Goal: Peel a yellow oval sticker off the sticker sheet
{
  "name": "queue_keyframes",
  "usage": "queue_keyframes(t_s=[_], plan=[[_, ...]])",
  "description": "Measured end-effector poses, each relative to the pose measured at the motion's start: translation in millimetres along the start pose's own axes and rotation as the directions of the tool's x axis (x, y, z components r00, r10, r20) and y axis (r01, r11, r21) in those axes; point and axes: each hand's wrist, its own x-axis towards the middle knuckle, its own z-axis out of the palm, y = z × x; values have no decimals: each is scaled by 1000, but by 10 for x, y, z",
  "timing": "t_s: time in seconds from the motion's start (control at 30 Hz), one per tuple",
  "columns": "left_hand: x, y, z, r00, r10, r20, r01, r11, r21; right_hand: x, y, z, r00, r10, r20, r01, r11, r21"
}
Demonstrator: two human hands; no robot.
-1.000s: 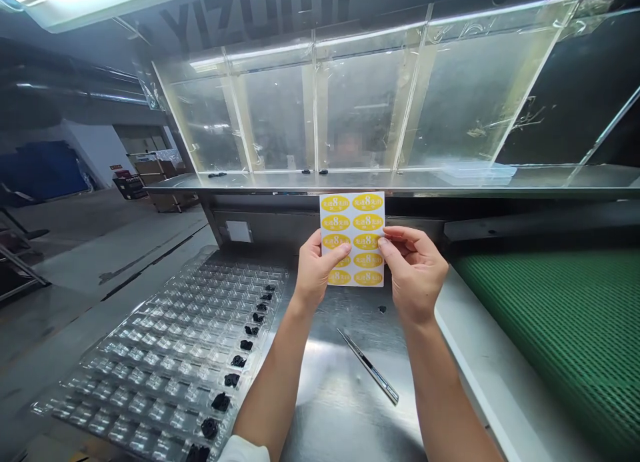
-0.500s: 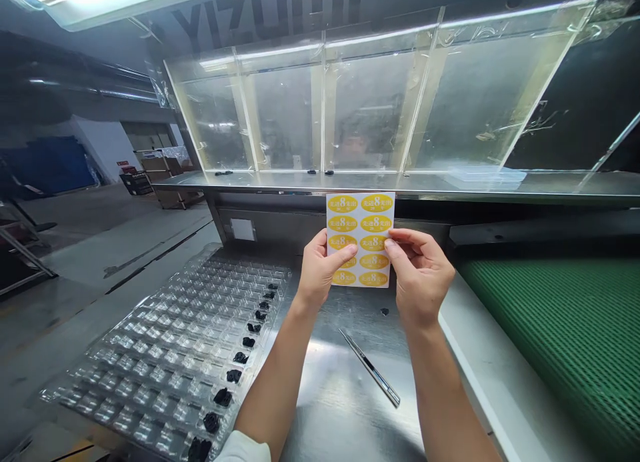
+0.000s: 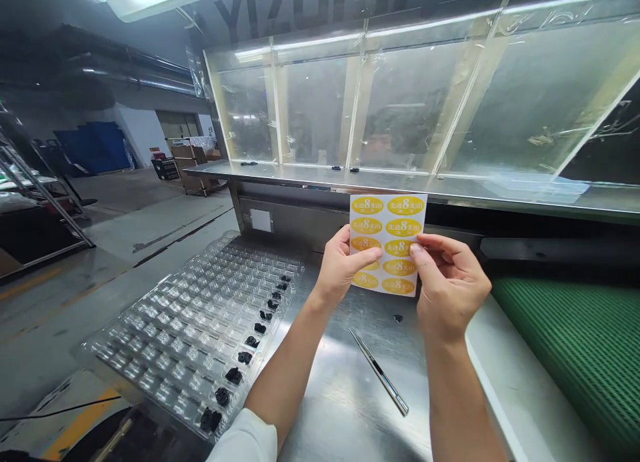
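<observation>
Between my two hands a white sticker sheet (image 3: 387, 215) stands upright above the metal table, printed with two columns of yellow oval labels that bear a large 8. My left hand (image 3: 340, 265) grips its left edge, thumb across the front and fingers hidden behind. At the right edge my right hand (image 3: 447, 282) pinches the sheet between thumb and fingers. Below, a slim silver utility knife (image 3: 380, 372) lies on the table, touched by neither hand. A small black piece (image 3: 398, 319) rests on the metal near my right wrist.
To the left is a clear plastic blister tray (image 3: 175, 322), its right-hand column holding several black parts (image 3: 245, 357). A green conveyor belt (image 3: 565, 342) runs along the right. Behind the sheet stretches a metal shelf (image 3: 300, 177) below clear panels (image 3: 400, 109).
My view has turned left, so the whole scene sits further right. Both hands keep hold of the sticker sheet, which looks slightly more angled.
</observation>
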Motion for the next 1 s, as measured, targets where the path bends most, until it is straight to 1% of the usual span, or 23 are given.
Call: queue_keyframes(t_s=[0.2, 0.43, 0.67, 0.87, 0.93, 1.0], plan=[[13, -32, -8, 999, 30, -23, -29, 999, 31, -7, 11, -8, 1000, 9, 21, -9, 1000, 2], [3, -3, 11, 995, 75, -62, -70, 994, 82, -5, 47, -23, 1000, 8, 13, -9, 1000, 27], [13, 23, -18, 987, 122, -100, -112, 989, 101, -6, 32, -7, 999, 10, 36, -12, 999, 53], [18, 24, -29, 981, 154, -114, -141, 983, 114, -16, 67, -23, 998, 23, 60, -23, 1000, 2], [17, 23, -29, 981, 155, -114, -142, 983, 118, -16, 78, -31, 998, 9, 69, -8, 1000, -15], [15, 22, -27, 982, 154, -110, -142, 983, 116, -12, 77, -35, 996, -30, 83, 32, 999, -30]])
